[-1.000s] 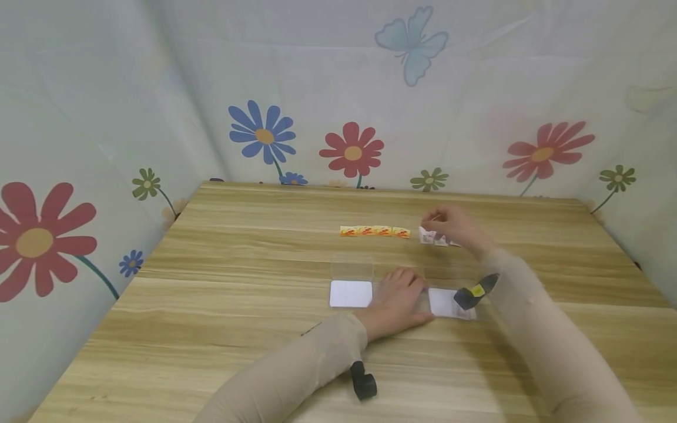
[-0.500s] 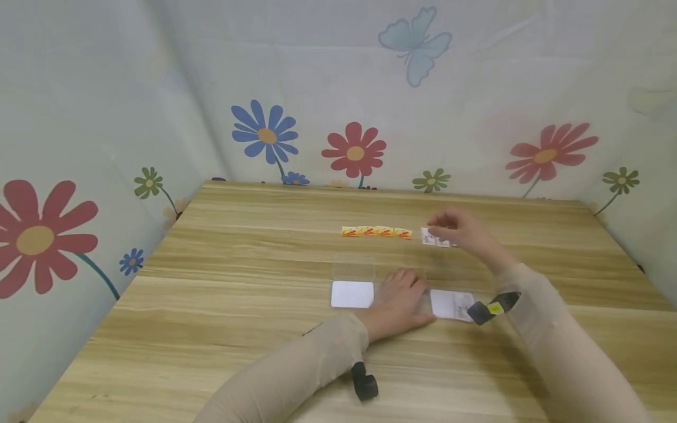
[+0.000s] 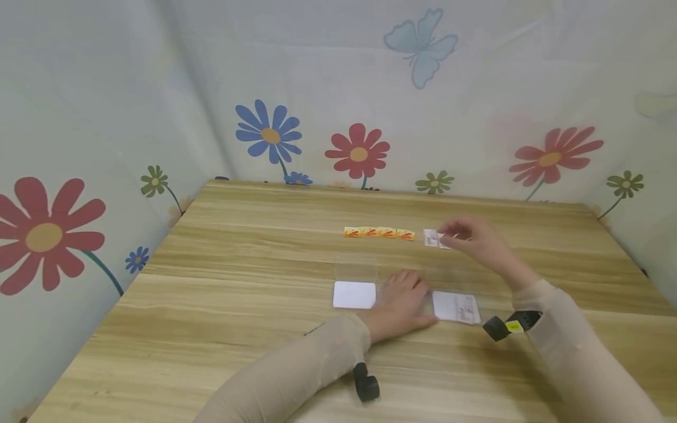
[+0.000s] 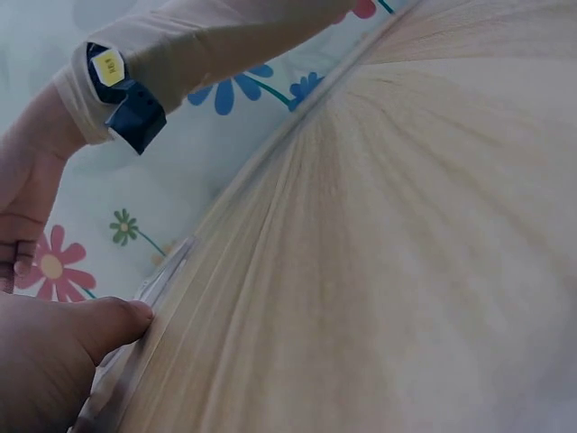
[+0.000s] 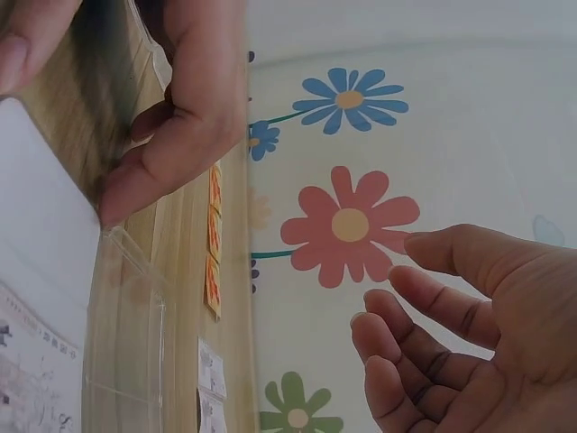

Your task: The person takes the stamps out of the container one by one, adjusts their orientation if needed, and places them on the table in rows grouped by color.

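Note:
My left hand (image 3: 402, 302) rests palm down on a clear plastic case, its fingers spread; its thumb (image 4: 122, 323) touches the case edge in the left wrist view. White inserts show on either side of it: a left one (image 3: 354, 295) and a right one (image 3: 445, 305). A small white printed packet (image 3: 466, 308) lies on the right insert. Above the table, my right hand (image 3: 478, 241) hovers with loosely bent fingers beside the white printed packets (image 3: 431, 237), hiding some of them. Nothing shows between its fingers in the right wrist view.
A row of yellow packets with red print (image 3: 379, 232) lies left of the white ones. Clear lids (image 3: 355, 267) stand open behind the inserts. The wooden table (image 3: 238, 305) meets a flowered curtain (image 3: 307, 76) at the back.
My right hand has moved right and slightly toward me, uncovering more of the white packets. My left hand stays on the case. The head view has shifted slightly.

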Tool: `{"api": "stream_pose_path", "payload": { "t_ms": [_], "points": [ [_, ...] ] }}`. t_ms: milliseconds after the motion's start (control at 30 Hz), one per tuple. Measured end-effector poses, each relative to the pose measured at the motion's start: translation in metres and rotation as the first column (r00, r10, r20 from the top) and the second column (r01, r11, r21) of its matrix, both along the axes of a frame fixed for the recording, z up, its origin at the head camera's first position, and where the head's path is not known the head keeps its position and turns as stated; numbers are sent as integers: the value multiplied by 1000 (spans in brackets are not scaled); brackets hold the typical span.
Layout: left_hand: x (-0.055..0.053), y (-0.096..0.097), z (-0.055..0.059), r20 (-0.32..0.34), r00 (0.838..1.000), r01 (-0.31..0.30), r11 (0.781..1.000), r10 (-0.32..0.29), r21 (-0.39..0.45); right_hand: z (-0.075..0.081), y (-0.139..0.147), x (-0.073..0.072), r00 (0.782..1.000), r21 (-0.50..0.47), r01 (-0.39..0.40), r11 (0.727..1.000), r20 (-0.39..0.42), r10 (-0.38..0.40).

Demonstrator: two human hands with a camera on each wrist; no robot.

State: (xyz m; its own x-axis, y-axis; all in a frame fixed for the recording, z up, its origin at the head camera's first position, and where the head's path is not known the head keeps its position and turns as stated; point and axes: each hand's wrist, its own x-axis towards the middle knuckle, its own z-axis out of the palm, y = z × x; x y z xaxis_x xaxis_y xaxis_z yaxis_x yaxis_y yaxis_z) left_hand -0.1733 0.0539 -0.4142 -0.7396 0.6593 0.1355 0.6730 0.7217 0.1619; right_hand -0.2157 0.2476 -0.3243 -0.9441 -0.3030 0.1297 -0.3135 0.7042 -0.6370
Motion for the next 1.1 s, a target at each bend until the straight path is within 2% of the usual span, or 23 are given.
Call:
{"api": "stream_pose_path", "payload": {
  "t_ms": [267, 567, 1100],
  "points": [
    [1, 0, 1, -9, 1000, 3, 1000, -3, 5, -1, 7, 12, 998, 37, -28, 999, -62, 30],
    [1, 0, 1, 2, 1000, -1, 1000, 1, 15, -3, 15, 22, 997, 41, -47, 998, -57, 49],
    [1, 0, -2, -6, 1000, 1, 1000, -1, 27, -10, 25, 41, 997, 65, -73, 995, 7, 73]
  ]
}}
